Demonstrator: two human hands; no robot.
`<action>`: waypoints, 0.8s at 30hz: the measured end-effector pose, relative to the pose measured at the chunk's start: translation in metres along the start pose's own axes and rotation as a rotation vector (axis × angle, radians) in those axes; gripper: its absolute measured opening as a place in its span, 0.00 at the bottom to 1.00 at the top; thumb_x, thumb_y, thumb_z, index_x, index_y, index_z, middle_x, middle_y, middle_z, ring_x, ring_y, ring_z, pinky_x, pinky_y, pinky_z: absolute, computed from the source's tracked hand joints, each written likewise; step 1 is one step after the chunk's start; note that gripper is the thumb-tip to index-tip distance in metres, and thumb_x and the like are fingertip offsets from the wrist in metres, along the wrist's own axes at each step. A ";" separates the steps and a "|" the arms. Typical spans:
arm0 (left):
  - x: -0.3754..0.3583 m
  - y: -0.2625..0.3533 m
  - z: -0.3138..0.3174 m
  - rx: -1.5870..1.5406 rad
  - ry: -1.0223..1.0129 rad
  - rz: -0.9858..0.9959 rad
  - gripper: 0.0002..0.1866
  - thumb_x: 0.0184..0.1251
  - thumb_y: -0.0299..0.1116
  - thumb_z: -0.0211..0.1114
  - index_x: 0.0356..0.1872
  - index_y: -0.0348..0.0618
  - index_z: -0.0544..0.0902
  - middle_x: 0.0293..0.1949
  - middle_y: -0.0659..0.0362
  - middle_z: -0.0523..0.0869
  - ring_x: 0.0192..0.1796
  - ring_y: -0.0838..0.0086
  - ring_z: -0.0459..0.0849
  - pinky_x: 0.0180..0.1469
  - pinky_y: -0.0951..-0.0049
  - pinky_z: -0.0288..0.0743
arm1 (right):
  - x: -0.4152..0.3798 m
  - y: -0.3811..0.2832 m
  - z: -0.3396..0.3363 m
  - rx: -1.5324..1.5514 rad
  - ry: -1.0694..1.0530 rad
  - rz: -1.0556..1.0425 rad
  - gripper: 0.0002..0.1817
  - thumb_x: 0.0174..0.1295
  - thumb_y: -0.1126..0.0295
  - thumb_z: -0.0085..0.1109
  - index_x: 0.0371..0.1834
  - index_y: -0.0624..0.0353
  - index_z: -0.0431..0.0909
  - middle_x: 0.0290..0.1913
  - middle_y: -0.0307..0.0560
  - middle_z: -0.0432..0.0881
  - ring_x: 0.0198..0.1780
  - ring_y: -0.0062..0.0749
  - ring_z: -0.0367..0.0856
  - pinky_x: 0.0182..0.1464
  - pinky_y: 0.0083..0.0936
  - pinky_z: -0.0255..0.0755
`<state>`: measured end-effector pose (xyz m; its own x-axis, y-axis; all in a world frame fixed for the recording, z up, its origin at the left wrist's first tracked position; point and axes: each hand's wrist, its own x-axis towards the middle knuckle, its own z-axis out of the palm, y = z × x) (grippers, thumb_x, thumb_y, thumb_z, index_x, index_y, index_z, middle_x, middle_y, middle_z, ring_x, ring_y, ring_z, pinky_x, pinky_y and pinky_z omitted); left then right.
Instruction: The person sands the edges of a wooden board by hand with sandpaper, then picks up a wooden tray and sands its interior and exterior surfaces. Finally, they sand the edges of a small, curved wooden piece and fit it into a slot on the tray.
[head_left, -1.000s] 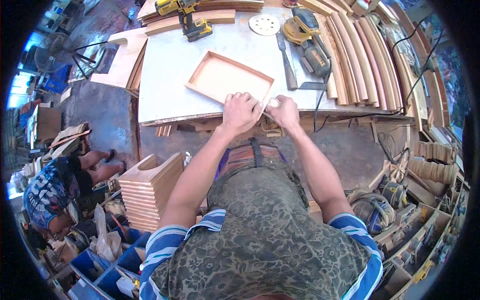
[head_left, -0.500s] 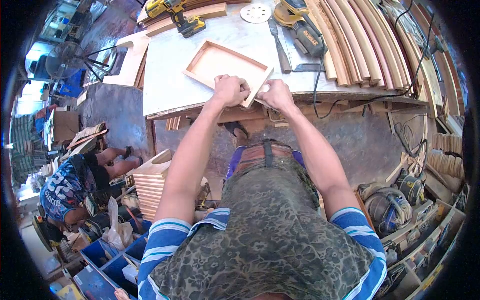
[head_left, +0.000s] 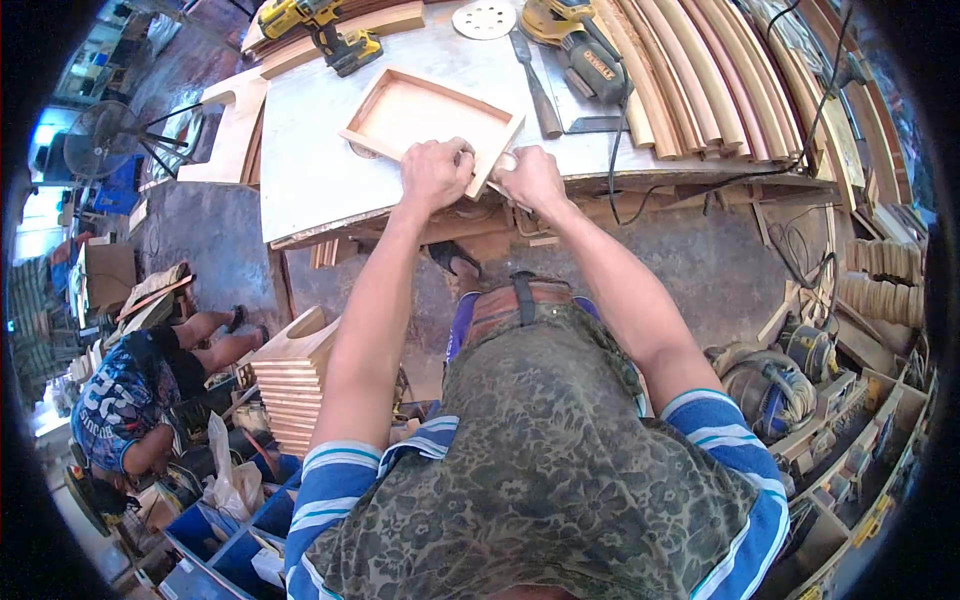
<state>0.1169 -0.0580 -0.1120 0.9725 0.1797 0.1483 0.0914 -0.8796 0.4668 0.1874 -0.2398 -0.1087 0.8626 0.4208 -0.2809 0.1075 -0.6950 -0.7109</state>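
A shallow, open wooden tray (head_left: pixel 490 112) rests at an angle near the front edge of the white-topped workbench (head_left: pixel 310 185). My left hand (head_left: pixel 437 172) is closed over its near wall, by the corner closest to me, with the fingers curled inside. On the outer face of the right-hand wall, my right hand (head_left: pixel 532 180) is pinched close to that same corner. Whatever sits between the right fingertips is mostly hidden and too small to name. A chisel-like tool with a dark handle (head_left: pixel 543 105) lies beyond the right hand.
A yellow drill (head_left: pixel 335 40), a sanding disc (head_left: pixel 484 18) and a sander (head_left: pixel 590 60) with a trailing cable lie at the back. Curved wooden strips (head_left: pixel 690 80) fill the bench's right. Stacked wooden pieces (head_left: pixel 290 385) stand left of me. Another person (head_left: pixel 130 390) bends down at far left.
The whole view has shifted, so the bench and tray sit a little further left and higher. Both hands stay at the tray's near corner, with the right hand slightly changed in pose.
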 end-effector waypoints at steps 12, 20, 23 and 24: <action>0.013 0.006 -0.012 0.170 -0.182 0.004 0.15 0.69 0.50 0.63 0.43 0.56 0.92 0.36 0.51 0.93 0.44 0.52 0.92 0.52 0.53 0.83 | 0.001 0.008 0.011 0.120 0.067 -0.009 0.24 0.56 0.58 0.74 0.49 0.67 0.90 0.43 0.69 0.91 0.50 0.56 0.93 0.56 0.44 0.84; 0.019 0.013 -0.020 0.106 -0.319 -0.090 0.15 0.67 0.50 0.67 0.44 0.56 0.93 0.35 0.60 0.94 0.44 0.59 0.93 0.51 0.59 0.84 | -0.034 0.022 0.020 0.468 0.045 0.125 0.23 0.58 0.61 0.79 0.50 0.67 0.89 0.31 0.49 0.92 0.31 0.33 0.92 0.41 0.36 0.84; 0.019 0.007 -0.015 0.103 -0.311 -0.058 0.15 0.67 0.50 0.67 0.45 0.55 0.92 0.36 0.60 0.94 0.45 0.60 0.93 0.51 0.59 0.83 | -0.044 0.006 0.023 0.577 0.100 0.227 0.14 0.71 0.65 0.69 0.49 0.67 0.87 0.28 0.40 0.89 0.22 0.21 0.84 0.24 0.24 0.77; 0.019 0.007 -0.015 0.104 -0.317 -0.055 0.15 0.67 0.50 0.67 0.45 0.55 0.92 0.36 0.60 0.94 0.45 0.60 0.93 0.51 0.59 0.83 | -0.044 0.003 0.017 0.580 0.103 0.233 0.14 0.71 0.65 0.69 0.49 0.67 0.87 0.28 0.40 0.89 0.22 0.21 0.84 0.24 0.24 0.77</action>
<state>0.1330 -0.0546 -0.0929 0.9822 0.0969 -0.1607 0.1513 -0.9153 0.3732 0.1409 -0.2504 -0.1097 0.8773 0.2187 -0.4273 -0.3489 -0.3207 -0.8806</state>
